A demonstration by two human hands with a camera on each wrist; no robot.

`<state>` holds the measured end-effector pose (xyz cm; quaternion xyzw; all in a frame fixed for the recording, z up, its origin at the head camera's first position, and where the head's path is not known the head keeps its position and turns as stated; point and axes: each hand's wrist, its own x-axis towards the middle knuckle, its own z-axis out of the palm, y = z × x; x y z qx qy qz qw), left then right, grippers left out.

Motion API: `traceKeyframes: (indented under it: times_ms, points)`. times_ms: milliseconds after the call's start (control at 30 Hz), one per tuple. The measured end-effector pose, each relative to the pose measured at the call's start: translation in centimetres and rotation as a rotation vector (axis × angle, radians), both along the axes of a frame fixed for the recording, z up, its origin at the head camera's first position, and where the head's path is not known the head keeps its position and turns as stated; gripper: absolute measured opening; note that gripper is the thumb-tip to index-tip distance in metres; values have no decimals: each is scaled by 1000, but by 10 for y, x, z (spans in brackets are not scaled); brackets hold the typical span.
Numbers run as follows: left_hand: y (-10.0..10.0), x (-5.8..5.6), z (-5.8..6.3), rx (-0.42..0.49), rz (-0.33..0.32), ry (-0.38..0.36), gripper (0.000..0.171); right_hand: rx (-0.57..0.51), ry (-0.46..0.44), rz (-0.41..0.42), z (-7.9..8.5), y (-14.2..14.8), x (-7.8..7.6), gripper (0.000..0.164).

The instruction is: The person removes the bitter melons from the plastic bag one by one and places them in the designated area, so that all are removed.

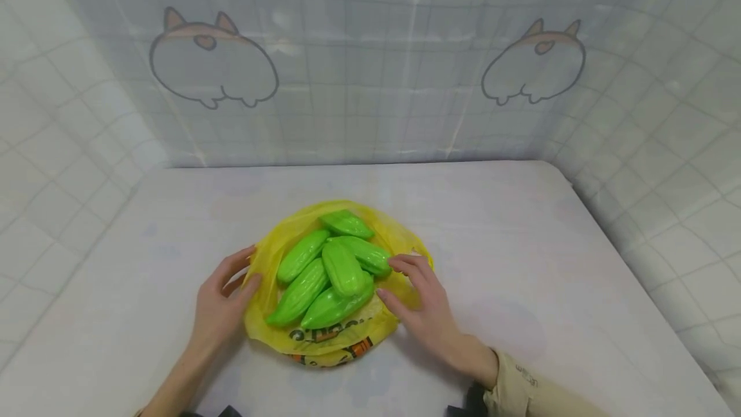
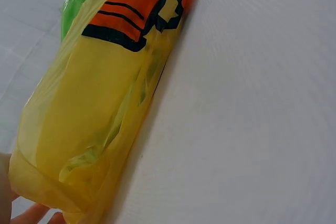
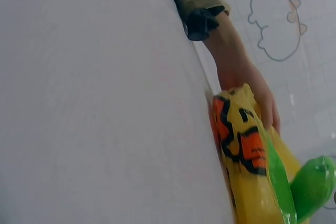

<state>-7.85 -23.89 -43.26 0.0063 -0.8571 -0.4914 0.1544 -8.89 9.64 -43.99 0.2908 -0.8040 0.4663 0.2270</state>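
A crumpled yellow plastic bag (image 1: 272, 338) with black and orange print stands with its mouth spread wide. Inside lie several glossy bright-green, ribbed, gourd-like pieces (image 1: 342, 269). My left hand (image 1: 222, 295) rests against the bag's left side, thumb and fingers loosely bent. In the left wrist view, part of that hand shows beside the yellow plastic (image 2: 84, 124). On the right, my right hand (image 1: 425, 304) reaches over the rim, loosely spread, its fingertips by the rightmost green piece; whether they touch it I cannot tell. The right wrist view shows the printed bag (image 3: 252, 150) with my left hand (image 3: 252, 85) behind it.
The bag stands on a white table (image 1: 521, 243). Behind it hangs a pale grid-patterned curtain (image 1: 370, 69) with cartoon animal drawings, and similar sheets border the left and right sides. Dark straps (image 1: 476, 399) sit at the wrists.
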Motion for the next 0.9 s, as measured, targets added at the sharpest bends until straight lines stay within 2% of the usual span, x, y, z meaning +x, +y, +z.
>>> traceKeyframes:
  times_ms: [233,500,700,900]
  points:
    - [1,1,2,-6,5,-7,41,-33,98,56,-3,-23,-2,47]
    - [1,4,2,-3,12,-6,41,-45,223,64,-3,-41,-3,53]
    - [2,3,2,-7,12,-3,41,-13,261,45,-3,-51,-3,59]
    - [3,3,2,-5,17,-7,41,-5,256,7,-7,-54,-5,61]
